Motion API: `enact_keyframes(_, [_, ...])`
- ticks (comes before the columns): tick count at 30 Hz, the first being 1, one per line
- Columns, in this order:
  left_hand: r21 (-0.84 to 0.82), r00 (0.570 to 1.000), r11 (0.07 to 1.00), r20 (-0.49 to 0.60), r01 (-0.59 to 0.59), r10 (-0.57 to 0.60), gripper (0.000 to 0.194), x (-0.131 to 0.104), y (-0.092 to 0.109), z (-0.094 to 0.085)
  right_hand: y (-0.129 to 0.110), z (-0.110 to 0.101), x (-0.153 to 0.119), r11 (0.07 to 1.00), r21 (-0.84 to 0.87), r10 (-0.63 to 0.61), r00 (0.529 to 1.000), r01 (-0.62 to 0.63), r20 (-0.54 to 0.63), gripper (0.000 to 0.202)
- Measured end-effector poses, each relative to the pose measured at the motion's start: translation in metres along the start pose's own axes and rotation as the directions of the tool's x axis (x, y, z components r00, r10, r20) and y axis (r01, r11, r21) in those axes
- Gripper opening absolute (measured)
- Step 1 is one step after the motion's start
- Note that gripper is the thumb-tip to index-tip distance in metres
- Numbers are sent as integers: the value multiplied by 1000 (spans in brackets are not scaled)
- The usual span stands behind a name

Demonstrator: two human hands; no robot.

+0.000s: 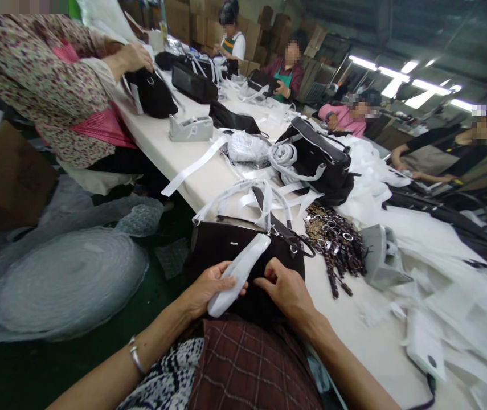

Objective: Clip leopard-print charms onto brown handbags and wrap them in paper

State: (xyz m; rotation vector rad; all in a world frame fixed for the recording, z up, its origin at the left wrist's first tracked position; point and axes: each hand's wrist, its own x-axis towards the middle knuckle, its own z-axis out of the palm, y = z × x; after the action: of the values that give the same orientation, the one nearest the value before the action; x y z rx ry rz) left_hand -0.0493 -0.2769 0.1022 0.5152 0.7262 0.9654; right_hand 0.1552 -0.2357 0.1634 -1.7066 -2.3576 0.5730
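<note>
A black handbag (pixel 213 242) stands at the table's edge in front of me, its two raised handles (pixel 243 188) wrapped in white material. My left hand (pixel 220 285) is closed round a long, flat white wrapped piece (pixel 241 273), held slanting across the bag's front. To its right, my right hand (pixel 286 287) is against the bag's dark front with thumb and forefinger curled together; whatever may be between them is too small to make out. A black strap loop hangs at the bag's right corner.
Beaded cords (pixel 337 245) and a grey tape dispenser (pixel 380 256) lie right of the bag. Another dark bag (pixel 320 159) stands behind. A bubble-wrap roll (pixel 68 285) is on the floor at left. Several people work round the table (pixel 158 142).
</note>
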Motion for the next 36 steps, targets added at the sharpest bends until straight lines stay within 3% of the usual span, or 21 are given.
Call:
enact_keyframes(2, [-26, 1000, 1000, 16, 18, -17, 67, -1, 3, -1, 4, -6, -5, 997, -66, -51, 997, 47, -57, 21])
enact_keyframes(4, [-26, 999, 999, 34, 32, -31, 70, -1, 4, -1, 2, -12, -7, 970, -134, -221, 965, 203, -138, 17])
enact_keyframes(6, [-26, 997, 999, 61, 46, -44, 72, 0, 1, -1, -4, -15, -4, 878, -242, -459, 869, 413, -184, 18])
enact_keyframes(8, [-33, 996, 998, 82, 49, -46, 70, 2, -2, 0, -10, -16, 2, 731, -343, -658, 742, 590, -127, 27])
enact_keyframes(10, [-35, 995, 999, 94, 40, -37, 68, 4, -5, 0, -14, -13, 11, 602, -377, -764, 645, 704, -18, 31])
enact_keyframes(12, [-22, 995, 999, 94, 32, -30, 68, 4, -6, 1, -14, -7, 17, 543, -372, -796, 603, 752, 57, 30])
enact_keyframes(18, [11, 997, 999, 73, -31, 31, 68, 4, -12, 4, -19, 3, 21, 581, -312, -752, 642, 752, 147, 38])
enact_keyframes(21, [97, 993, 993, 104, -69, 59, 77, 6, -14, -3, -19, -16, 18, 715, -235, -649, 750, 658, 125, 50])
enact_keyframes(23, [260, 992, 962, 112, -79, 51, 77, 4, -10, -16, -8, -38, 14, 826, -166, -538, 841, 539, 55, 61])
enact_keyframes(25, [459, 998, 887, 15, -56, 55, 64, 1, -1, -37, 15, -61, 8, 941, -97, -331, 941, 325, -63, 49])
enact_keyframes(26, [546, 992, 837, -88, -32, 95, 58, 0, 4, -51, 29, -69, 5, 983, -62, -179, 976, 172, -121, 37])
enact_keyframes(27, [615, 961, 789, -216, -4, 173, 56, -1, 9, -65, 44, -74, 1, 1000, -26, -13, 988, 9, -153, 30])
enact_keyframes(28, [668, 898, 744, -338, 17, 282, 56, -1, 13, -78, 58, -76, -1, 990, 12, 139, 982, -138, -131, 32])
enact_keyframes(29, [712, 806, 702, -430, 26, 406, 57, 0, 16, -90, 69, -73, -3, 967, 62, 251, 965, -246, -72, 38])
enact_keyframes(31, [745, 628, 667, -524, 11, 575, 70, 6, 20, -106, 83, -56, -2, 885, 256, 378, 921, -389, 91, 47])
enact_keyframes(32, [725, 580, 688, -550, -25, 600, 78, 11, 20, -109, 84, -45, 0, 835, 366, 392, 911, -410, 127, 50])
enact_keyframes(33, [677, 586, 733, -565, -75, 581, 83, 17, 20, -108, 83, -34, 3, 805, 451, 371, 920, -385, 124, 50])
enact_keyframes(34, [608, 633, 783, -558, -127, 536, 81, 22, 19, -104, 78, -24, 7, 789, 512, 340, 936, -339, 94, 48])
enact_keyframes(36, [468, 770, 865, -478, -183, 422, 67, 28, 19, -92, 65, -10, 14, 792, 557, 285, 958, -248, 22, 44])
